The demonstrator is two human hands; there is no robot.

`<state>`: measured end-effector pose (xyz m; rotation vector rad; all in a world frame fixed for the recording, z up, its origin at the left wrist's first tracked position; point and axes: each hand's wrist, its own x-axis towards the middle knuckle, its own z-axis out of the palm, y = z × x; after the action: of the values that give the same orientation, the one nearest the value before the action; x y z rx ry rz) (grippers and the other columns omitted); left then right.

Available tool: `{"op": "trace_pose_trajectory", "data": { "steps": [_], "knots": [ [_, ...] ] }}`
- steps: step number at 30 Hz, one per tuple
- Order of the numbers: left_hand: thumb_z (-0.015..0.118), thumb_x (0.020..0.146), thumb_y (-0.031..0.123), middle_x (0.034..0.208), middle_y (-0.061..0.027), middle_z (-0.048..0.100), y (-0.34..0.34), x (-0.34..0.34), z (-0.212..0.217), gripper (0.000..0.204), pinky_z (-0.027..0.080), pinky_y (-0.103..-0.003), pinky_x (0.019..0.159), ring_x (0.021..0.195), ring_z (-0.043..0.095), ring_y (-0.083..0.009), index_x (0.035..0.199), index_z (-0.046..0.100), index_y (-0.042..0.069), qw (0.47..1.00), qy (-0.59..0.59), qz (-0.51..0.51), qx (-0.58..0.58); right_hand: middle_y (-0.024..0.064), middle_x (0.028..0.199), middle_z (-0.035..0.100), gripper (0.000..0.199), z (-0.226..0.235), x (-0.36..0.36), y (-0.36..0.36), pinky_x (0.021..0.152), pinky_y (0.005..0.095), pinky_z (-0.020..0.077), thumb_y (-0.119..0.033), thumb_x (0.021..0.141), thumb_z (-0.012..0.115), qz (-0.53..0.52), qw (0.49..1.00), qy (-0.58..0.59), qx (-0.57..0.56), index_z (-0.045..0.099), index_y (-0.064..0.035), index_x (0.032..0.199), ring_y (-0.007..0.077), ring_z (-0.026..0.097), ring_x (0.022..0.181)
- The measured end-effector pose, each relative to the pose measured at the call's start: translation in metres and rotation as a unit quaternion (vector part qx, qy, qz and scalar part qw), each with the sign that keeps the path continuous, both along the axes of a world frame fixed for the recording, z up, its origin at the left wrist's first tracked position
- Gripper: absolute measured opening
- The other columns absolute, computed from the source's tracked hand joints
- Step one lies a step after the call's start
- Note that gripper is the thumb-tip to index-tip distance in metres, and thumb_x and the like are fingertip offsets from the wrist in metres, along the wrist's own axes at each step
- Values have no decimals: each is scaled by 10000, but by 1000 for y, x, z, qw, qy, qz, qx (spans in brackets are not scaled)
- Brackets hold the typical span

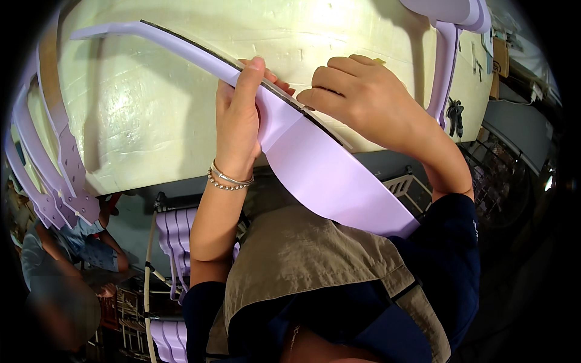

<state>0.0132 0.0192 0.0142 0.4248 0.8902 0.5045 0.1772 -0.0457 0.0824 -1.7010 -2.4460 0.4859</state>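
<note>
A long, curved lavender panel [339, 175] slants across the view, with its wide end against my body and its narrow end at the far left. A thin dark strip [181, 41] runs along its upper edge. My left hand [242, 103] is wrapped round the middle of the panel, thumb over the edge. My right hand [357, 97] is closed, its curled fingertips at the dark strip just right of my left hand. What those fingertips pinch, if anything, is hidden. A thin pale sliver lies along the edge below them.
A pale, glossy worktable [139, 109] spans the back. Several lavender parts with holes [75, 175] hang at the left. Another lavender piece [445, 72] stands at the right beside black-handled pliers [456, 115]. Below are a rack of lavender parts [175, 236] and a seated person [91, 242].
</note>
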Motion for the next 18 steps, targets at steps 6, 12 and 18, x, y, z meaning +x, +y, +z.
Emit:
{"op": "trace_pose_trajectory", "data": {
  "steps": [6, 12, 18],
  "knots": [
    [590, 893, 302, 708, -70, 564, -1, 0, -3, 281, 512, -313, 599, 669, 624, -191, 804, 501, 50, 1000, -14, 10, 6, 4, 738, 498, 185, 6, -2, 3, 626, 294, 445, -110, 656, 611, 26, 999, -21, -8, 598, -89, 839, 174, 525, 712],
    [593, 890, 298, 709, -72, 565, 0, 1, -1, 276, 510, -314, 613, 671, 624, -189, 810, 501, 50, 1000, -12, 16, 8, 10, 706, 503, 125, 5, -5, 3, 605, 296, 437, -119, 645, 612, 32, 999, -30, 15, 592, -75, 759, 177, 530, 692],
    [597, 888, 290, 716, -66, 563, -1, 0, -4, 269, 511, -314, 616, 669, 622, -184, 805, 502, 52, 1000, -19, 11, 8, -2, 716, 494, 169, 9, -4, 4, 597, 292, 425, -109, 644, 614, 32, 999, -30, -12, 589, -83, 809, 167, 508, 690]
  ]
}}
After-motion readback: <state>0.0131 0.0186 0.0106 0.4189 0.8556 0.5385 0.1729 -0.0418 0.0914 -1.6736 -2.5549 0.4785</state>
